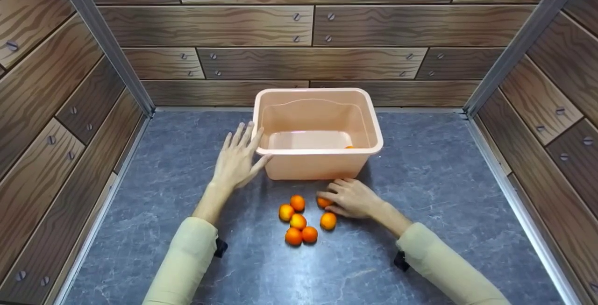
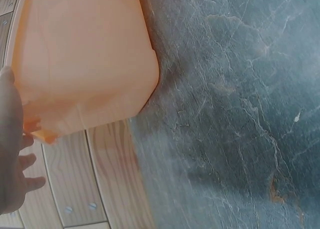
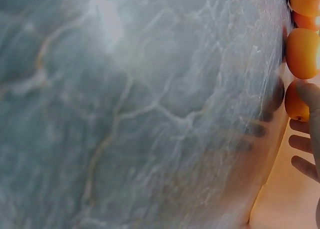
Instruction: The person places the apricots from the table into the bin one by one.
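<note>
A peach-coloured plastic tub (image 1: 317, 165) stands in the middle of the head view, with a sliver of one orange (image 1: 349, 147) showing inside. My left hand (image 1: 235, 160) rests at the tub's left rim, fingers straight and spread; the left wrist view catches part of the left hand (image 2: 12, 159) by the tub wall (image 2: 85, 54). Just in front of the tub, my right hand (image 1: 352, 197) grips an orange (image 1: 323, 202) between thumb and fingers, partly covering it. In the right wrist view the thumb lies on that orange (image 3: 296, 105). Another orange (image 1: 328, 221) sits right beside it.
Several more oranges (image 1: 298, 222) lie clustered on the dark marbled surface (image 1: 261, 277), left of the right hand. Wood-patterned walls (image 1: 252, 24) with metal corner strips (image 1: 105, 39) enclose the back and both sides.
</note>
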{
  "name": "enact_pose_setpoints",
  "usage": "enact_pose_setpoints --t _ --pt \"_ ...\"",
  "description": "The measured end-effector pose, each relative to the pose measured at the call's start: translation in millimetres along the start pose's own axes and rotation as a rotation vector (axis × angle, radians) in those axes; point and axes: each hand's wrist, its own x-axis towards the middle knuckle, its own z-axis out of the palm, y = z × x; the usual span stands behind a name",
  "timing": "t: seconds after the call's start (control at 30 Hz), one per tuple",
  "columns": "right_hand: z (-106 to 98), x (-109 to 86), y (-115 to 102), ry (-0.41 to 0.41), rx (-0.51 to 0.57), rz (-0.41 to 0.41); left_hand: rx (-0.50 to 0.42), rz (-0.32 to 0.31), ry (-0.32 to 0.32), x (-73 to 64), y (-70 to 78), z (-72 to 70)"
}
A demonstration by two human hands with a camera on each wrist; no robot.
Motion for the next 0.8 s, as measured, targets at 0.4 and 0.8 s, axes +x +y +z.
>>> enact_pose_setpoints --t 0.4,0.8 --pt "-12.8 -1.8 4.8 0.029 -0.029 -0.009 0.004 0.002 -0.002 0.9 -0.1 0.0" --pt "-30.8 0.4 8.3 0.146 -0.04 -0.027 -0.007 0.001 0.007 0.2 0.0 0.7"
